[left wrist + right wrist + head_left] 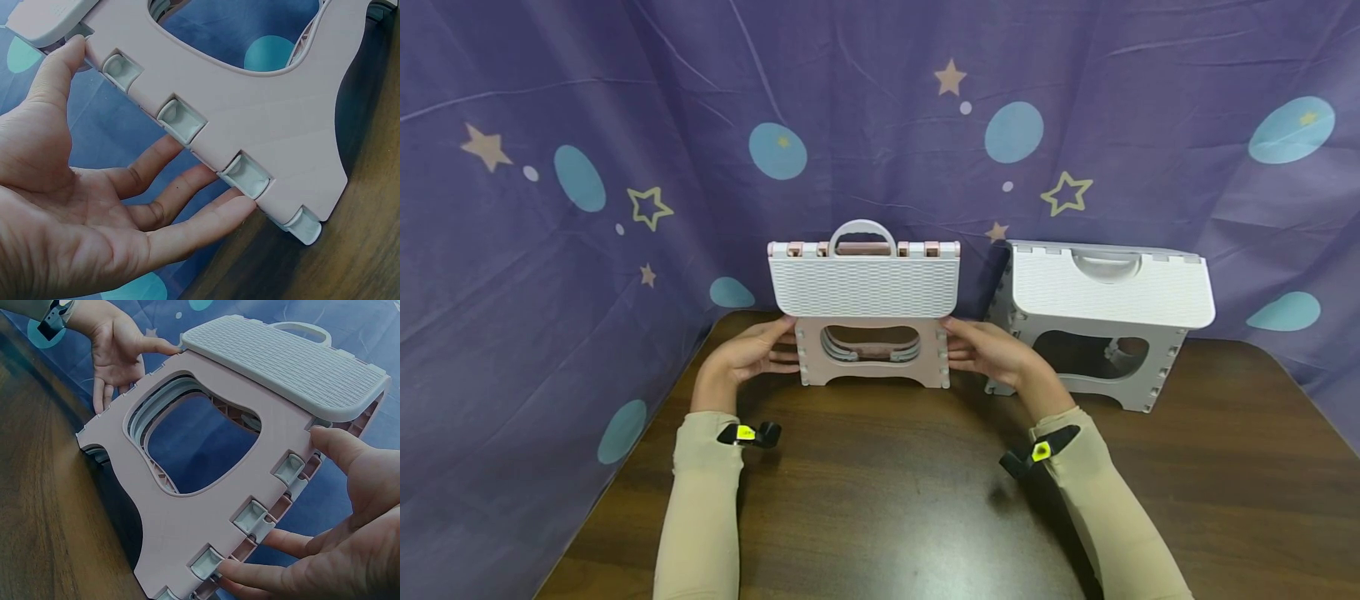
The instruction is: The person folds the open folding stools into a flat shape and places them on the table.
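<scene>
Beige sleeves [700,500] end in left hand [748,352] and right hand [992,352], loosely spread, touching a weave-topped pink plastic stool [865,296].

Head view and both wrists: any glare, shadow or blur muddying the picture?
Head: a soft glare patch on the near middle of the table, dark shadow beside the right sleeve; left wrist: pink stool clear, table dim beside it; right wrist: dark shadow beneath the stool, no obvious motion blur.

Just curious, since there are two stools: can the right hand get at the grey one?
Probably yes: the right hand is close to the grey stool, with nothing visible between them, though it would first leave the pink stool it touches.
</scene>
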`<state>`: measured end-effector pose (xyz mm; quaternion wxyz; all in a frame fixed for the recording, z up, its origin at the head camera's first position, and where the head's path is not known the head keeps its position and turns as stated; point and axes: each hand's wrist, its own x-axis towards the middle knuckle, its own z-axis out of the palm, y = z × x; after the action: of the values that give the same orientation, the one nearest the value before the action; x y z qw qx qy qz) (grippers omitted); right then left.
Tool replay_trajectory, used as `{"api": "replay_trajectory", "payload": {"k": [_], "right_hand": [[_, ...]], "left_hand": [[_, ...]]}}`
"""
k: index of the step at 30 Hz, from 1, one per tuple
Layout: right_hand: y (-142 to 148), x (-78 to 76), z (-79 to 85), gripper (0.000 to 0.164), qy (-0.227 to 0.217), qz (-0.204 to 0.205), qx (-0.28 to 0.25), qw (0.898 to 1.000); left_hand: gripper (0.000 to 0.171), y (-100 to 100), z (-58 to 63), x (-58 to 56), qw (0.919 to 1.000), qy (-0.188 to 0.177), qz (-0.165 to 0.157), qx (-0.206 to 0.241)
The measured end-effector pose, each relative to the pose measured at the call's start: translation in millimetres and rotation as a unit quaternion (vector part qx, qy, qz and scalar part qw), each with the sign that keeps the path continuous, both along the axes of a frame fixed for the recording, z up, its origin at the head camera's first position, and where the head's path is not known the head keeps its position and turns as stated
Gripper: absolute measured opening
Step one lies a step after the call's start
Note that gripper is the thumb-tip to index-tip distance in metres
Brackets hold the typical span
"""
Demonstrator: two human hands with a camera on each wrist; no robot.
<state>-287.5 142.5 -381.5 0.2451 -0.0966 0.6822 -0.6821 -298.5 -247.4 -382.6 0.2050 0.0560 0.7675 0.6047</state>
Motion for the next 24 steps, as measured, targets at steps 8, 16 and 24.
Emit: {"api": "replay_trajectory", "payload": {"k": [8, 16, 24], "right_hand": [[0.0, 0.2, -0.2, 0.061, -0.002, -0.004, 0.0, 1.0], [-0.1, -0.7, -0.9, 0.061, -0.001, -0.004, 0.001, 1.0], [0.3, -0.5, -1.3, 0.06, 0.0, -0.009, 0.007, 1.0]], "left_hand": [[0.08, 0.2, 1.2, 1.0, 1.0, -0.001, 0.002, 0.002], [0.081, -0.4, 0.1, 0.2, 1.0, 0.001, 0.002, 0.0], [0.081, -0.5, -1.7, -0.9, 1.0, 0.001, 0.004, 0.003]]}}
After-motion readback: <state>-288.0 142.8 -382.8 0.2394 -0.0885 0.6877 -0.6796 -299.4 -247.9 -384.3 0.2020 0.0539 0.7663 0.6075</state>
